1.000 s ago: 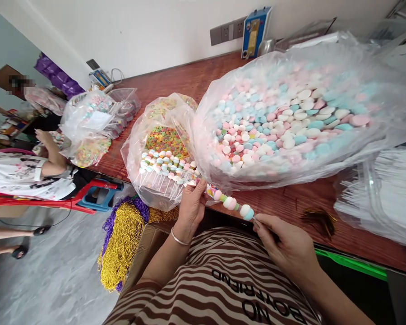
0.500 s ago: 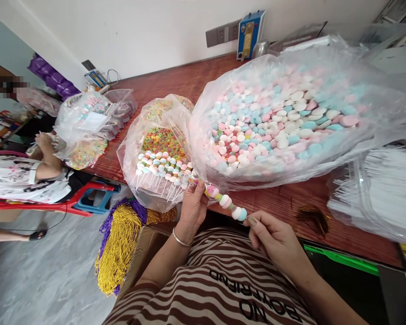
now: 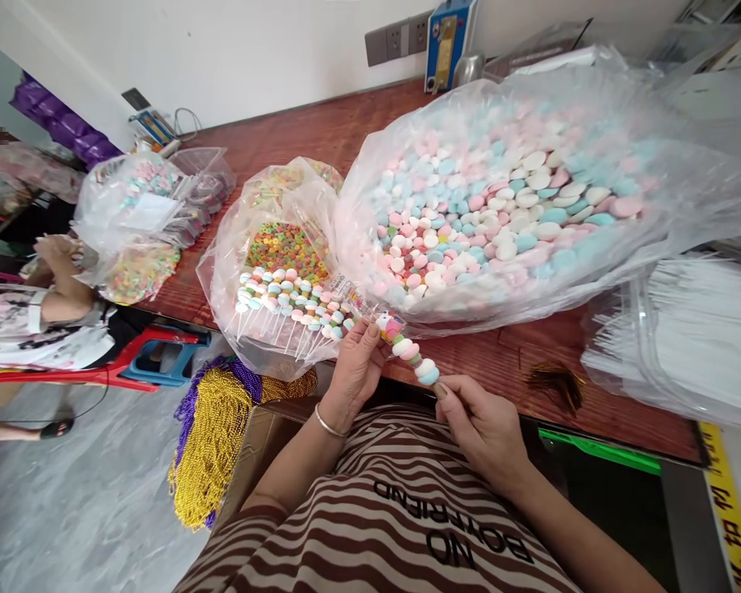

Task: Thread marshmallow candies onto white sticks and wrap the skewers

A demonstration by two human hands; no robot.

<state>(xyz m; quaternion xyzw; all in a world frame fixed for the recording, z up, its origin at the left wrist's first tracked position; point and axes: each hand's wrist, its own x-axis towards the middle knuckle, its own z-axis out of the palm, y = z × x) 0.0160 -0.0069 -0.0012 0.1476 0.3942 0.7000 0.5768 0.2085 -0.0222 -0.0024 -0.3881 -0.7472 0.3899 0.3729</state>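
A candy skewer [image 3: 409, 349] with pink, white, blue and green pieces and a colourful top piece slants between my two hands over the table edge. My left hand [image 3: 359, 362] has thumb and fingers closed at its upper end. The thumb and forefinger of my right hand [image 3: 485, 420] pinch its lower end, below the blue piece; the stick there is mostly hidden. Crinkled clear plastic [image 3: 344, 290] shows just beyond my left fingertips. Several finished candy skewers [image 3: 284, 296] with white sticks lie beside it on a clear bag of small coloured candy rings [image 3: 290, 249].
A large clear bag of pastel candies [image 3: 500, 214] covers much of the red-brown table [image 3: 253, 132]. White sticks [image 3: 710, 329] lie in plastic at right, near gold ties [image 3: 556, 385]. Gold and purple beads [image 3: 213, 445] hang at left. A co-worker's arm [image 3: 65, 276] is further left.
The candy skewer and both hands sit slightly further left in view, and the skewer slopes more steeply. Its colourful top piece now shows more fully beside my left fingers. The whole view has shifted a little.
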